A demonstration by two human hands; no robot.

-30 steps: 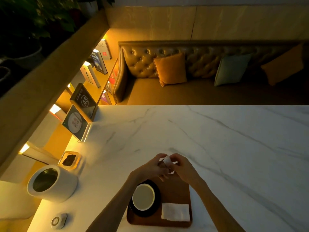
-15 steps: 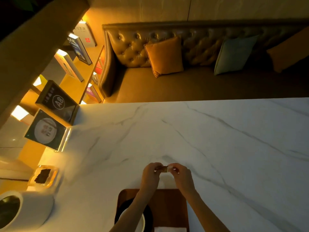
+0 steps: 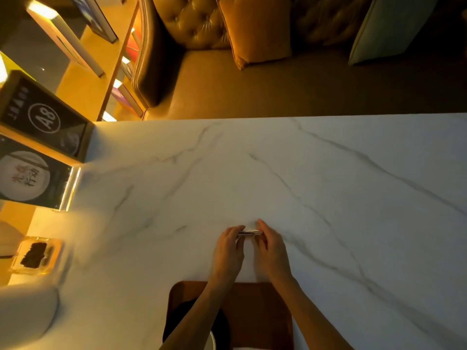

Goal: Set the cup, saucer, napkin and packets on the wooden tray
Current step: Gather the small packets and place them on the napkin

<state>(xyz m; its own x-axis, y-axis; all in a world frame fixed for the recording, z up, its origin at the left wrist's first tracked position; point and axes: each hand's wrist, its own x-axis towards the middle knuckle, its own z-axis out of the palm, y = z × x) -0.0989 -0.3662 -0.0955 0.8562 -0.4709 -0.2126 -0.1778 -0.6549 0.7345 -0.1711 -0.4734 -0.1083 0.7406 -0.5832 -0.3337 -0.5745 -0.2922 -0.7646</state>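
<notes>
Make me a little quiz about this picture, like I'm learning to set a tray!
1. True or false: the packets lie on the wooden tray.
2. Who pinches the packets? A) one hand B) both hands C) nobody.
3. Fill in: the dark saucer sits on the tray's ___ side.
Key: 1 false, they are over the marble table; 2 B, left hand and right hand; 3 left.

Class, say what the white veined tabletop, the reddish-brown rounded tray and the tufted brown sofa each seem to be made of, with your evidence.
White veined tabletop: marble or marble-look stone, smooth; grey veins run across it. Reddish-brown rounded tray: probably wood, matte; even warm brown, grain unclear. Tufted brown sofa: leather or imitation; buttoned folds catch a sheen.
</notes>
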